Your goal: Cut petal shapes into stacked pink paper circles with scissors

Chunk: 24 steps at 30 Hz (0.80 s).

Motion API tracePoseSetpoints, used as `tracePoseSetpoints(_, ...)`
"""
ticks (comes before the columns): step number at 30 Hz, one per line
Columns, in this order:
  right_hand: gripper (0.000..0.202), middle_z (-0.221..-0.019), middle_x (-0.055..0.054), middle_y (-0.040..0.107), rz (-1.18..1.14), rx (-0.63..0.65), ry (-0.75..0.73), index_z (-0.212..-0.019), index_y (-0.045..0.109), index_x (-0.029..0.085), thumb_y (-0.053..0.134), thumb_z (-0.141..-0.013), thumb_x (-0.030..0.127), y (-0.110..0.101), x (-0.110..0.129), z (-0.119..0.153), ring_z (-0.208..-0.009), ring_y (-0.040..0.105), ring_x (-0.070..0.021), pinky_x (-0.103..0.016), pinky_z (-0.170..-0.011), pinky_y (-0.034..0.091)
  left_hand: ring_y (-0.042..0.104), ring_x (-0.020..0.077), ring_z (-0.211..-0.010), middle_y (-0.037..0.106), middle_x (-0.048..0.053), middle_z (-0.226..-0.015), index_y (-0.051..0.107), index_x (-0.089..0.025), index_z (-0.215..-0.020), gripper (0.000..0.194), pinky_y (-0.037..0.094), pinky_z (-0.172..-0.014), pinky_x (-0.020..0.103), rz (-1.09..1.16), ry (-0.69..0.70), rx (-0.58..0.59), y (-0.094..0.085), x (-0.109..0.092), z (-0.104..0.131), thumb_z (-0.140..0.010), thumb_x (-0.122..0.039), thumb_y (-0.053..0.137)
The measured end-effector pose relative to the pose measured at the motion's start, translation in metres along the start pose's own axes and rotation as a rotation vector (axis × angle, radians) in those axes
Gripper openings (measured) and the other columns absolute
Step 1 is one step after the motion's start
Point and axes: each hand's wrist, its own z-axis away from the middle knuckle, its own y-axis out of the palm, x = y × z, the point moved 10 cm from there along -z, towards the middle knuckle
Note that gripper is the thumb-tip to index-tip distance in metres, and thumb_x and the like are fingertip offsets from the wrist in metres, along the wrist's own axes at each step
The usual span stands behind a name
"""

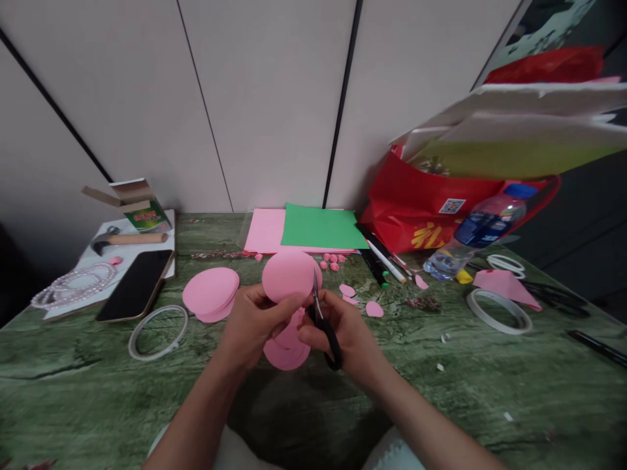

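Observation:
Between the fingers of my left hand (252,326) is a pink paper circle (289,274), held up over the table. My right hand (345,333) grips black-handled scissors (333,349), whose blades point away from me at the circle's right edge. Whether the blades have cut into the paper I cannot tell. Below my hands lies another pink paper piece (288,349), partly covered by my fingers. A stack of pink circles (211,292) rests to the left of my left hand. Small pink petal-shaped pieces (374,309) lie to the right.
Left are a phone (140,284), a hammer (137,239), a bead string (73,286) and a tape roll (158,333). Green paper (323,227) lies at the back. A red bag (392,209), a water bottle (480,232) and another tape roll (498,312) stand or lie right.

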Motion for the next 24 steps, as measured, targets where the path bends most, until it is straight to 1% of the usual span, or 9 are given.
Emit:
tracePoseSetpoints(7, 0.04, -0.053, 0.008, 0.046, -0.022, 0.017, -0.007, -0.077, 0.047, 0.017, 0.076, -0.052, 0.028, 0.0004, -0.0015, -0.0004, -0.045, 0.037, -0.0039, -0.017, -0.043, 0.03, 0.028, 0.0017, -0.035, 0.04, -0.006, -0.039, 0.058, -0.012, -0.052, 0.023, 0.016, -0.035, 0.018, 0.032, 0.011, 0.005, 0.0009, -0.0021, -0.0008, -0.061, -0.029, 0.069)
tracePoseSetpoints(13, 0.037, -0.05, 0.008, 0.048, 0.031, -0.017, 0.017, -0.074, 0.049, 0.017, 0.075, -0.052, 0.029, -0.003, -0.0044, -0.0004, -0.042, 0.039, -0.0043, -0.017, -0.04, 0.032, 0.028, 0.0015, -0.035, 0.04, -0.006, -0.039, 0.051, -0.013, -0.049, 0.027, 0.017, -0.035, 0.018, 0.035, 0.026, 0.002, -0.0007, -0.0039, -0.001, -0.062, -0.029, 0.069)
tracePoseSetpoints(19, 0.037, -0.048, 0.008, 0.049, 0.036, -0.017, 0.031, -0.074, 0.048, 0.018, 0.075, -0.053, 0.031, -0.0045, -0.008, 0.0004, -0.038, 0.041, -0.0046, -0.016, -0.037, 0.032, 0.03, 0.0015, -0.034, 0.04, -0.007, -0.039, 0.051, -0.014, -0.052, 0.025, 0.018, -0.034, 0.017, 0.073, 0.045, 0.012, -0.0002, -0.0082, -0.0011, -0.065, -0.028, 0.067)
tracePoseSetpoints(24, 0.037, -0.048, 0.008, 0.049, 0.063, 0.0, 0.035, -0.074, 0.047, 0.018, 0.074, -0.054, 0.035, -0.0013, -0.0075, 0.0019, -0.038, 0.042, -0.0051, -0.017, -0.037, 0.032, 0.035, 0.0031, -0.03, 0.05, -0.004, -0.044, 0.054, -0.014, -0.058, 0.023, 0.019, -0.03, 0.017, 0.134, -0.004, 0.038, 0.0043, -0.0049, -0.0001, -0.066, -0.032, 0.065)
